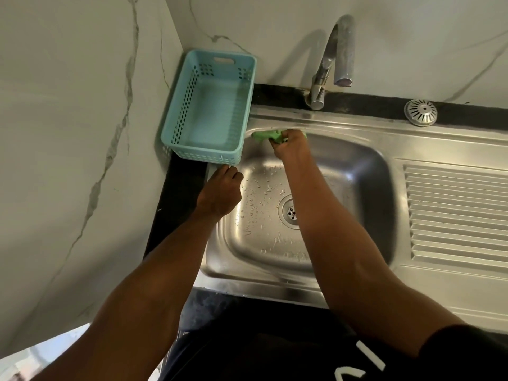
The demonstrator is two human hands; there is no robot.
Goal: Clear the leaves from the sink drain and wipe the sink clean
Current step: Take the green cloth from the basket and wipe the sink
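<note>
The steel sink (pixel 357 171) has a wet basin with water drops around the drain (pixel 291 213), where no leaves show. My right hand (pixel 291 145) is shut on a bunched green cloth (pixel 265 136) pressed against the basin's far left rim. My left hand (pixel 221 188) rests on the sink's left edge, fingers curled, holding nothing that I can see.
An empty light blue plastic basket (pixel 209 111) sits on the counter's far left corner, overhanging the sink edge. The tap (pixel 330 61) stands behind the basin. A metal strainer cap (pixel 420 112) lies on the back ledge. The ribbed drainboard (pixel 456 213) extends right. Marble walls close in at left and behind.
</note>
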